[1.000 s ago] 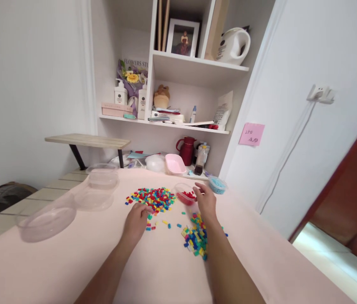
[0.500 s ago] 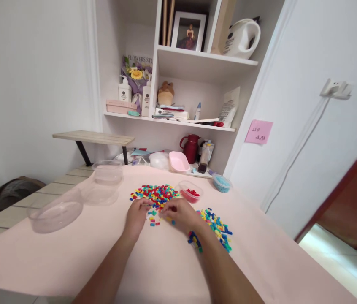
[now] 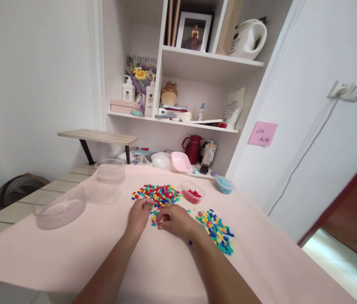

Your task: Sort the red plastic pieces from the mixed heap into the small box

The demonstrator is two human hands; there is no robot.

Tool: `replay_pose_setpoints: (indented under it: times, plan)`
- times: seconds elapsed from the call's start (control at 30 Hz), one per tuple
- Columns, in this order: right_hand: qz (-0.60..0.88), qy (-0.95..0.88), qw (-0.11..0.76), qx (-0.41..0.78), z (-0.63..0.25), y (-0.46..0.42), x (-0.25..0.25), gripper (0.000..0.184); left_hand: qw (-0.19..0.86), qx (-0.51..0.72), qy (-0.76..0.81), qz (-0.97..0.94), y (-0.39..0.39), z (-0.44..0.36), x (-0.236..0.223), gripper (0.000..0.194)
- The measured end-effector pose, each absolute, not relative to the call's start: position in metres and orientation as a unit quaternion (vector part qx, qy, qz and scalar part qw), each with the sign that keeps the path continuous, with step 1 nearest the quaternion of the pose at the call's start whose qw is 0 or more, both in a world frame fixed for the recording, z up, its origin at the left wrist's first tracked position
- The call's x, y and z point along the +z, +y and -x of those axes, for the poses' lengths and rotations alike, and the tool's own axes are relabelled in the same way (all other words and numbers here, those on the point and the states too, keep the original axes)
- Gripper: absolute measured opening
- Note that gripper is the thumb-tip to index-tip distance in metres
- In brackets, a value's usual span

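Many small colourful plastic pieces, like tiny building bricks, lie in a mixed pile [image 3: 159,193] in the middle of the table. My left hand [image 3: 138,217] rests at the pile's near left edge, its fingers stretched toward the right and apart. Facing it, my right hand [image 3: 178,221] is bent over a few loose pieces [image 3: 153,218], fingers curled in toward the thumb. Whatever sits between those fingertips is hidden. A second spread of pieces [image 3: 218,232], mostly blue, green and yellow, lies right of my right forearm. Behind it, a clear tub [image 3: 193,193] contains red pieces.
Clear plastic containers [image 3: 60,213] stand on the left. A lidded tub of light blue pieces [image 3: 224,185] is at the back right. Along the back are a pink basin [image 3: 181,162], a red jug [image 3: 193,148] and a bottle [image 3: 206,159]. A small wooden riser [image 3: 98,136] stands back left.
My right hand has shifted slightly left and down over the loose pieces, its fingers curling more. My left hand stays about where it was. The whole view has swung a little.
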State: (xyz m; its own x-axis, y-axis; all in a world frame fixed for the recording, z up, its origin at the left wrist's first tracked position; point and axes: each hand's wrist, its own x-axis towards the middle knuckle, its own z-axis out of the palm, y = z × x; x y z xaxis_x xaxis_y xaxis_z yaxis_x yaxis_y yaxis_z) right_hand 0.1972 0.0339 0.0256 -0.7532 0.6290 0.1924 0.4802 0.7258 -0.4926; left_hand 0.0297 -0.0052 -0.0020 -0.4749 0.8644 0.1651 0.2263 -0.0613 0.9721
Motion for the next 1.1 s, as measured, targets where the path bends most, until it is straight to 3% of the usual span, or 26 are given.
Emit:
replay_pose_setpoints:
  times: [0.17, 0.3, 0.47, 0.7, 0.83, 0.9, 1.0, 1.1]
  plan:
    - [0.3, -0.898, 0.208, 0.248, -0.201, 0.039, 0.026, 0.012, 0.269, 0.584, 0.63, -0.435, -0.006, -0.029, 0.0, 0.024]
    - [0.324, -0.83, 0.353, 0.286, -0.213, 0.055, 0.03, 0.011, 0.261, 0.587, 0.636, -0.428, -0.009, -0.029, 0.003, 0.024]
    - [0.417, -0.658, 0.56, 0.284, -0.235, 0.075, 0.037, 0.036, 0.256, 0.583, 0.643, -0.425, -0.01, -0.029, 0.003, 0.026]
    - [0.461, -0.586, 0.619, 0.247, -0.262, 0.093, 0.032, 0.052, 0.223, 0.552, 0.651, -0.47, -0.006, -0.028, -0.004, 0.028]
    - [0.443, -0.581, 0.623, 0.279, -0.265, 0.096, 0.03, 0.063, 0.18, 0.52, 0.653, -0.52, -0.005, -0.029, -0.008, 0.027]
    - [0.438, -0.61, 0.599, 0.279, -0.261, 0.093, 0.03, 0.054, 0.162, 0.503, 0.653, -0.543, -0.005, -0.03, -0.009, 0.03]
    - [0.419, -0.703, 0.503, 0.277, -0.247, 0.086, 0.028, 0.035, 0.141, 0.475, 0.652, -0.574, -0.005, -0.032, -0.011, 0.034]
    - [0.387, -0.816, 0.355, 0.24, -0.23, 0.076, 0.022, 0.023, 0.122, 0.438, 0.656, -0.602, -0.004, -0.034, -0.013, 0.036]
